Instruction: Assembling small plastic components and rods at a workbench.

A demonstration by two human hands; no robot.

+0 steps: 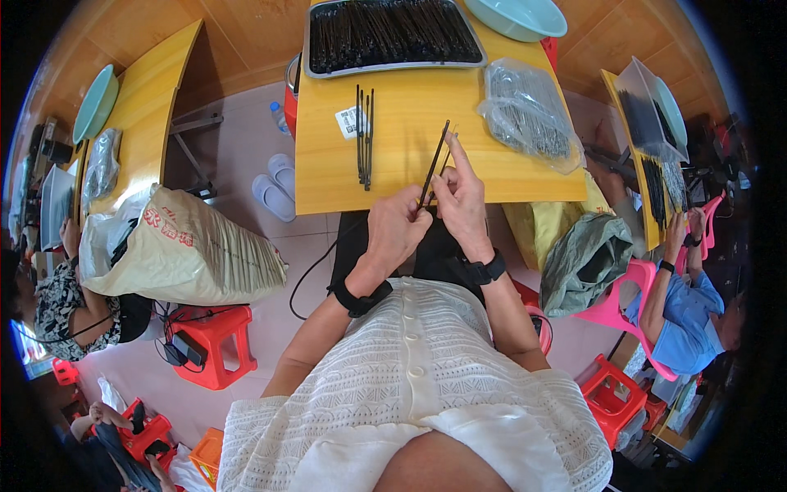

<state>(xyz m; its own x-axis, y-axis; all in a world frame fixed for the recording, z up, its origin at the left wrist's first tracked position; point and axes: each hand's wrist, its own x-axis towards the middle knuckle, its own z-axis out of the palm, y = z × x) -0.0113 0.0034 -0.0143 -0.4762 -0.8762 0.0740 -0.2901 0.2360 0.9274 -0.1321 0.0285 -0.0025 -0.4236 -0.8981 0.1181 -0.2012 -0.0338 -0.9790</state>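
My left hand (395,225) is closed around the lower end of a slim black stick (434,162), which slants up and to the right in front of the table edge. Close beside it, my right hand (464,205) has the index finger stretched up while the thumb and other fingers pinch a thin rod (447,157), partly hidden by the fingers. Several black sticks (360,135) lie side by side on the yellow table (328,176), over a white printed label (348,124). Both wrists wear black bands.
A metal tray (393,68) full of black sticks sits at the table's far side. To the right are a clear bag of thin metallic rods (529,115) and a light-blue basin (516,16). Sacks (193,246) and red stools (217,348) stand around; other people work at both sides.
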